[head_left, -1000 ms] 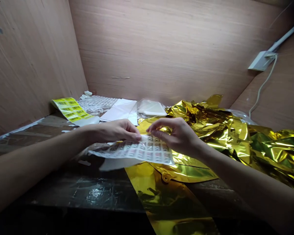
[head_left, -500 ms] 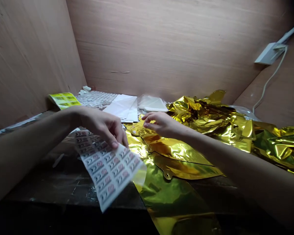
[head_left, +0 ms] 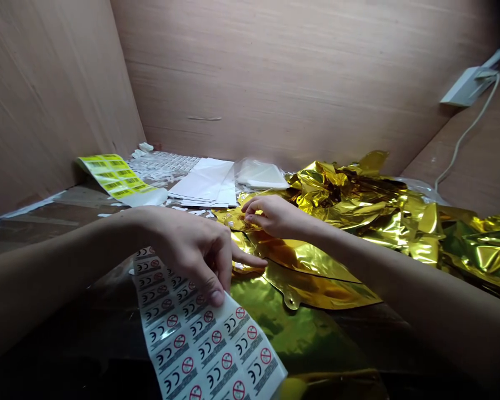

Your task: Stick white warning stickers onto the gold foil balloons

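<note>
A sheet of white stickers point(head_left: 208, 350) with CE marks and red ring symbols hangs from my left hand point(head_left: 195, 244), gripped near its top right edge by the thumb. The index finger of that hand stretches out and meets the edge of a flat gold foil balloon point(head_left: 316, 291). Over the far end of the stacked foil balloons, my right hand point(head_left: 270, 214) has its thumb and fingertips closed in a pinch. What lies between them, if anything, cannot be made out. Part of the sticker sheet is hidden under the left hand.
Crumpled gold foil point(head_left: 358, 205) is heaped at the right. A yellow label sheet point(head_left: 116, 178) leans near the left wall, white papers point(head_left: 206, 180) and a clear plastic bag point(head_left: 260, 173) lie at the back. A white power socket point(head_left: 466, 86) with a cord hangs on the right.
My left hand and the sticker sheet have come nearer and to the right, its index finger now extended to the balloon. My right hand's fingers have drawn closer together; it stays about in place.
</note>
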Action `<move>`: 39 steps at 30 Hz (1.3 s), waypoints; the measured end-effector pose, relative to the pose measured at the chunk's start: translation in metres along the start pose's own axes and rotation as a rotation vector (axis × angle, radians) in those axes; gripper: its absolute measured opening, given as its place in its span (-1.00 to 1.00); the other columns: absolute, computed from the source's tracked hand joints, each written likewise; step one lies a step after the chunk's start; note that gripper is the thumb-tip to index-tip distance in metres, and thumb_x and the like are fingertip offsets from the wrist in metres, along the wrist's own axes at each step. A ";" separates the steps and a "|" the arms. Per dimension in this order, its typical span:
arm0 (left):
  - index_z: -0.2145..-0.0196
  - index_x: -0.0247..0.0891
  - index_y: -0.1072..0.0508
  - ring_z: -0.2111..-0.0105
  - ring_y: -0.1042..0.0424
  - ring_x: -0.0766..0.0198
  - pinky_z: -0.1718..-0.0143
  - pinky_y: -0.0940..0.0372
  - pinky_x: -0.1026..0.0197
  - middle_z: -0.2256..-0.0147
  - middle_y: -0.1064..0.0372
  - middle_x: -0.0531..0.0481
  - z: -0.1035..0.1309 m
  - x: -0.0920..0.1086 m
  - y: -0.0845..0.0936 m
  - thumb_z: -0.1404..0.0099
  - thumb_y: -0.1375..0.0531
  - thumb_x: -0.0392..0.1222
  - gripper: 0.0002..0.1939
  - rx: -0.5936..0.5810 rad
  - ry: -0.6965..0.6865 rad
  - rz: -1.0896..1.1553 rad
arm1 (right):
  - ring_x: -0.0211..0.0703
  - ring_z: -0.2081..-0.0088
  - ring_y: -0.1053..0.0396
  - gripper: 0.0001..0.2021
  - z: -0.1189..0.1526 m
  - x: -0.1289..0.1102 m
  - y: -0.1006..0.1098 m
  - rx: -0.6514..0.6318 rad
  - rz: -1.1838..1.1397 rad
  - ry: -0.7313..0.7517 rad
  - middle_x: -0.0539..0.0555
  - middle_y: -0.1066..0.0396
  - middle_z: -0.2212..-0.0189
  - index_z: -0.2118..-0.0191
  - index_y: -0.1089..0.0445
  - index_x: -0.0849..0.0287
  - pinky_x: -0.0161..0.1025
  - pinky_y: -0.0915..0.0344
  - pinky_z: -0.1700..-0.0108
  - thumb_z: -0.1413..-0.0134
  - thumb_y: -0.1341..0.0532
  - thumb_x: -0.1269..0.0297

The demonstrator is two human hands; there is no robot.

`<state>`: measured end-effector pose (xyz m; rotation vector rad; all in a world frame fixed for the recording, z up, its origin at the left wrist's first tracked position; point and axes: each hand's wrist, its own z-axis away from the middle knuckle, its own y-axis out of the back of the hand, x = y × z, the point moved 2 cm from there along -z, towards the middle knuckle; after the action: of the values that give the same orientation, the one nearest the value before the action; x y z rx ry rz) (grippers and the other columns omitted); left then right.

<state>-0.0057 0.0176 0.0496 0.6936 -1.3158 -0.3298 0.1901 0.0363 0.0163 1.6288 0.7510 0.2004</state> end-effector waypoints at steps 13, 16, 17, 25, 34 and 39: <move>0.26 -0.17 -0.72 0.56 -0.27 0.34 0.53 -0.14 0.30 0.58 -0.41 0.06 -0.012 0.013 -0.037 -0.32 -0.29 -0.07 -0.79 -0.122 0.035 -0.179 | -0.12 0.15 -0.50 -0.85 -0.001 0.002 -0.006 0.000 -0.022 -0.015 0.14 -0.61 0.18 0.33 -0.58 0.21 -0.25 -0.33 0.06 -0.20 -0.25 0.44; 0.27 -0.15 -0.72 0.53 -0.32 0.31 0.48 -0.19 0.30 0.57 -0.45 0.04 -0.012 0.013 -0.039 -0.32 -0.30 -0.09 -0.81 -0.121 0.022 -0.183 | -0.12 0.16 -0.51 -0.85 0.000 0.003 -0.007 0.022 -0.022 -0.005 0.15 -0.62 0.19 0.31 -0.59 0.21 -0.24 -0.34 0.06 -0.21 -0.25 0.44; 0.28 -0.14 -0.72 0.52 -0.32 0.31 0.46 -0.20 0.30 0.57 -0.45 0.04 -0.011 0.013 -0.039 -0.32 -0.30 -0.08 -0.81 -0.122 0.017 -0.184 | -0.12 0.16 -0.51 -0.85 0.000 0.003 -0.007 0.029 -0.021 -0.004 0.14 -0.62 0.19 0.31 -0.59 0.20 -0.24 -0.34 0.06 -0.21 -0.24 0.44; 0.29 -0.17 -0.68 0.43 -0.37 0.29 0.37 -0.20 0.27 0.43 -0.47 0.03 -0.012 0.022 -0.048 -0.36 -0.26 -0.12 -0.82 -0.068 0.066 -0.272 | -0.12 0.13 -0.50 -0.88 0.000 0.004 -0.011 0.054 -0.006 0.021 0.13 -0.61 0.18 0.28 -0.59 0.22 -0.23 -0.33 0.02 -0.22 -0.27 0.42; 0.43 -0.26 -0.49 0.44 -0.31 0.28 0.37 -0.14 0.21 0.39 -0.40 -0.02 -0.014 0.026 -0.052 -0.43 -0.14 -0.14 -0.71 -0.087 0.083 -0.392 | -0.10 0.13 -0.49 -0.91 0.004 0.003 -0.012 0.083 0.074 0.064 0.12 -0.59 0.21 0.28 -0.56 0.20 -0.18 -0.30 -0.03 -0.22 -0.28 0.37; 0.47 -0.26 -0.48 0.48 -0.30 0.26 0.38 -0.16 0.20 0.49 -0.38 -0.01 -0.013 0.028 -0.054 -0.42 -0.15 -0.17 -0.70 -0.080 0.060 -0.374 | -0.06 0.08 -0.45 -0.85 -0.002 0.002 -0.018 0.125 0.232 0.043 0.20 -0.55 0.16 0.13 -0.50 0.26 -0.16 -0.29 -0.04 -0.28 -0.21 0.34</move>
<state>0.0220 -0.0363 0.0364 0.8749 -1.1059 -0.6547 0.1842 0.0392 -0.0012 1.8359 0.6153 0.3615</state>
